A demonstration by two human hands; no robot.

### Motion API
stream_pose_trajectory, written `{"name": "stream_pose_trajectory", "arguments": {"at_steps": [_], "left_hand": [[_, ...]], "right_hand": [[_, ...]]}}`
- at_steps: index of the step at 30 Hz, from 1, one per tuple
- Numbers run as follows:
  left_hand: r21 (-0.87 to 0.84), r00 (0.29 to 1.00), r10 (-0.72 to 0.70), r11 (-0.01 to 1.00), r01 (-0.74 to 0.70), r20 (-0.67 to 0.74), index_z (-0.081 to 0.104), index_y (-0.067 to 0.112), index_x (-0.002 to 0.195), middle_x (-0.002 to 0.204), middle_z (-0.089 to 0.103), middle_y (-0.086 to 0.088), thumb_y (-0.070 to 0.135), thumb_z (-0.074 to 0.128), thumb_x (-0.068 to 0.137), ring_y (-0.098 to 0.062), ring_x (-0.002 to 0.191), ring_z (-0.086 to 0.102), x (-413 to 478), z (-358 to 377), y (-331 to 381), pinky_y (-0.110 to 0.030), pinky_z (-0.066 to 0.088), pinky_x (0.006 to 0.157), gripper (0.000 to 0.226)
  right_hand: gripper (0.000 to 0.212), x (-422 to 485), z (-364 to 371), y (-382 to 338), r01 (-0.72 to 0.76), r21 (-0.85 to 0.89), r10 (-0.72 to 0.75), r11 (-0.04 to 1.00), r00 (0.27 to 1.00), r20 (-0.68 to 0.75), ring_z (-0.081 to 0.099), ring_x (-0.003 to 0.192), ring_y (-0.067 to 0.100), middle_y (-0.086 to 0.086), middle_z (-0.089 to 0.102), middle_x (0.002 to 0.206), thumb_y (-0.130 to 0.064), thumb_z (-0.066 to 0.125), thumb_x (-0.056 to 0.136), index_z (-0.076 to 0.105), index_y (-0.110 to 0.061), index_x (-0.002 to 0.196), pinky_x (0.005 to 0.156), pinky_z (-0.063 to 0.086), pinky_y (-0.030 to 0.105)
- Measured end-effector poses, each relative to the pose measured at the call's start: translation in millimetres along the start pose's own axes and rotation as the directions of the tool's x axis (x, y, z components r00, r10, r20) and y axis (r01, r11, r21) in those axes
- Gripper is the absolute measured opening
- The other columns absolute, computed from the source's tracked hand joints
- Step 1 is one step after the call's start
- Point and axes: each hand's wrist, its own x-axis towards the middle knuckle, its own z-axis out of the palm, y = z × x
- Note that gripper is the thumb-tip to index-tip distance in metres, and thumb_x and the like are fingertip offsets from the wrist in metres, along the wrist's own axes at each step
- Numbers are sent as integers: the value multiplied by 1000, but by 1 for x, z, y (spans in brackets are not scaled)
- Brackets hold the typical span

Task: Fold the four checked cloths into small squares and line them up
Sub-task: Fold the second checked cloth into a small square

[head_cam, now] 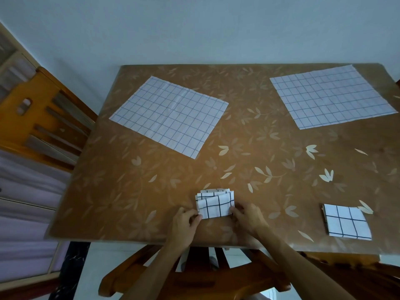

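Observation:
A partly folded white checked cloth (215,203) lies near the table's front edge, its near flap lifted over the layers behind it. My left hand (186,221) pinches its near left corner and my right hand (249,217) pinches its near right corner. One cloth folded into a small square (346,221) lies at the front right. Two checked cloths lie spread flat: one at the back left (171,115), one at the back right (331,96).
The brown leaf-patterned table (259,165) stands against a pale wall. A wooden chair (43,118) is at its left side, and another chair (194,276) sits under the front edge below my arms.

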Motion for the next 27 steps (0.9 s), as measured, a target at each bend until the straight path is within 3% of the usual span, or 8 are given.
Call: {"name": "stream_pose_trajectory", "arguments": {"at_steps": [4, 12, 15, 18, 20, 23, 25, 27], "left_hand": [[-15, 998, -69, 997, 69, 5, 69, 19, 88, 85, 55, 6, 34, 65, 93, -10, 79, 52, 12, -1, 8, -24, 39, 71, 16], [36, 986, -164, 986, 164, -15, 51, 32, 68, 81, 54, 10, 36, 67, 89, -6, 77, 51, 10, -1, 17, -12, 29, 60, 27], [122, 982, -142, 980, 158, -127, 51, 26, 96, 100, 51, 8, 34, 62, 91, -6, 87, 52, 2, 0, 34, -15, 37, 67, 14], [371, 940, 279, 909, -191, -198, 54, 20, 122, 129, 53, -6, 22, 56, 86, -20, 115, 54, 1, 12, 43, -34, 51, 93, 36], [467, 864, 501, 775, -425, -44, 55, 17, 130, 141, 53, -12, 16, 58, 85, -29, 131, 50, 7, 28, 45, -47, 45, 107, 45], [501, 886, 433, 738, -453, 163, 42, 18, 147, 157, 37, -8, 28, 52, 95, -25, 147, 32, 16, 41, 39, -50, 34, 116, 53], [547, 911, 349, 730, -410, 217, 26, 18, 155, 165, 18, -5, 38, 34, 101, -23, 152, 16, 19, 43, 30, -52, 25, 119, 59], [568, 910, 337, 711, -414, 241, 15, 20, 158, 167, 5, -2, 42, 24, 103, -21, 154, 5, 20, 44, 23, -49, 11, 120, 60]], "right_hand": [[20, 7, 2, -7, -47, -18, 46, 999, 997, -54, 60, 77, 18, -3, 63, 81, -30, 57, 95, 62, -16, 108, 67, 44, 28], [32, 8, 6, -10, -131, 42, 134, 990, 987, -87, 64, 95, 24, 3, 69, 101, -33, 63, 91, 53, -12, 114, 81, 53, 36], [32, 8, 7, -12, -143, 30, 145, 989, 984, -101, 65, 94, 24, 4, 69, 99, -35, 62, 91, 53, -12, 111, 80, 53, 38], [32, 9, 9, -12, -149, 26, 151, 989, 981, -120, 66, 91, 24, 4, 70, 97, -36, 62, 91, 52, -13, 109, 78, 55, 39], [33, 10, 11, -11, -146, 26, 148, 989, 980, -133, 66, 88, 25, 5, 70, 94, -38, 61, 91, 51, -12, 108, 74, 55, 39], [30, 10, 13, -10, -136, 24, 138, 990, 977, -160, 66, 85, 25, 5, 70, 92, -37, 60, 92, 51, -12, 106, 69, 53, 36], [26, 8, 16, -10, -126, 20, 128, 992, 975, -181, 67, 85, 24, 3, 69, 94, -33, 58, 93, 50, -13, 108, 69, 54, 35], [25, 5, 21, -9, -87, -90, 60, 992, 962, -267, 63, 87, 25, 5, 64, 98, -28, 57, 93, 49, -12, 110, 70, 52, 33]]}}
